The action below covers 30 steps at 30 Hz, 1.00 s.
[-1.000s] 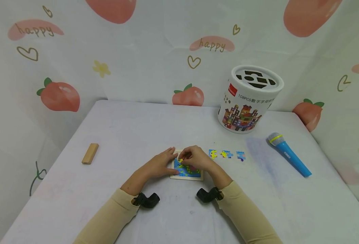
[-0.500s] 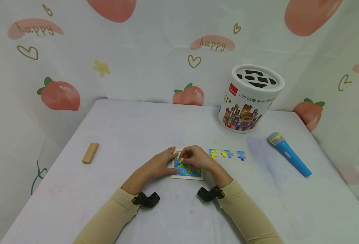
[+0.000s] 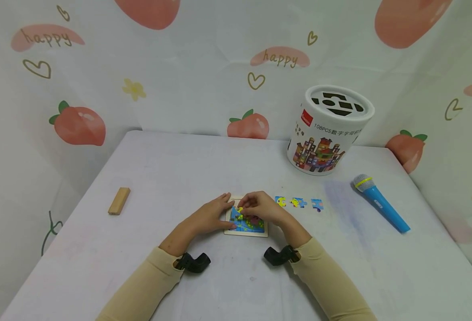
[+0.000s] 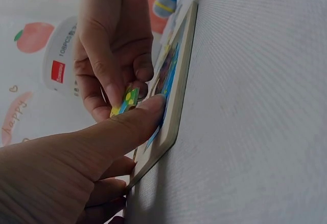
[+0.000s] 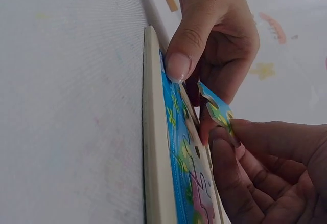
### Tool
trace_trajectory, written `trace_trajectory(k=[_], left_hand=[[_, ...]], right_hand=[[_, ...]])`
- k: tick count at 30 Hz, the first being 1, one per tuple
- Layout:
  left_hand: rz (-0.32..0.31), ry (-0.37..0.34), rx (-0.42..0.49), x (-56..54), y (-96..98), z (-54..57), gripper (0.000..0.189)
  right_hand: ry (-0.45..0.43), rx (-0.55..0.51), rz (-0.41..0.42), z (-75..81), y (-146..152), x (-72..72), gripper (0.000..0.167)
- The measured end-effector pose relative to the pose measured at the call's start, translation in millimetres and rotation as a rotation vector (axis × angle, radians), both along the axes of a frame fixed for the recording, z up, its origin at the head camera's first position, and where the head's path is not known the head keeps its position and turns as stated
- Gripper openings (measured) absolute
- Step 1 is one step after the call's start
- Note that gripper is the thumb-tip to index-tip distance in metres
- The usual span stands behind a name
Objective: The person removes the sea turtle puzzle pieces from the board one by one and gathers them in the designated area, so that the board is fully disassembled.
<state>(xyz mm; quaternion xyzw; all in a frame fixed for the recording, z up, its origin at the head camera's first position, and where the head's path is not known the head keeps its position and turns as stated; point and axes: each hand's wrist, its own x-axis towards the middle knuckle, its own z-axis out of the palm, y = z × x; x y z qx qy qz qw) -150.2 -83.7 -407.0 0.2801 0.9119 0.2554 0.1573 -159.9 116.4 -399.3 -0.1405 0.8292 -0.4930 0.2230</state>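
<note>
A small jigsaw puzzle in a pale wooden frame [image 3: 263,234] lies on the table, with blue, green and pinkish pieces in it. My left hand [image 3: 208,217] spans its left side, the thumb [image 5: 179,66] pressing on the near left part and the fingers spread along the left edge. My right hand [image 3: 260,207] pinches a blue, green and yellow puzzle piece [image 5: 218,107] between thumb and fingers. That piece is tilted, just above the puzzle's left part, apart from the puzzle surface in the right wrist view. Part of the puzzle is hidden under the hands.
Three loose puzzle pieces [image 3: 298,202] lie in a row right of the frame. A blue toy microphone [image 3: 382,204] lies farther right. Behind stands a white bucket [image 3: 324,133] with a slotted lid. A wooden block [image 3: 119,201] lies at the left.
My right hand shifts slightly to the right with the pinched piece, and its wrist moves a little outward. The left hand stays on the frame.
</note>
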Motion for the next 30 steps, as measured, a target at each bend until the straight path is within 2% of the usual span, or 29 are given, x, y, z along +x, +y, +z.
trace_trajectory(k=[14,23,30], left_hand=[[-0.004,0.021,-0.014,0.7,0.4,0.0,0.075],[0.007,0.009,-0.023,0.8,1.5,2.3,0.076],[0.013,0.008,-0.026,1.9,1.9,3.4,0.076]], right_hand=[[-0.064,-0.039,-0.033,0.5,13.0,4.4,0.017],[-0.078,-0.027,-0.073,-1.3,28.6,6.5,0.015],[-0.114,-0.063,-0.094,-4.5,40.9,9.4,0.019]])
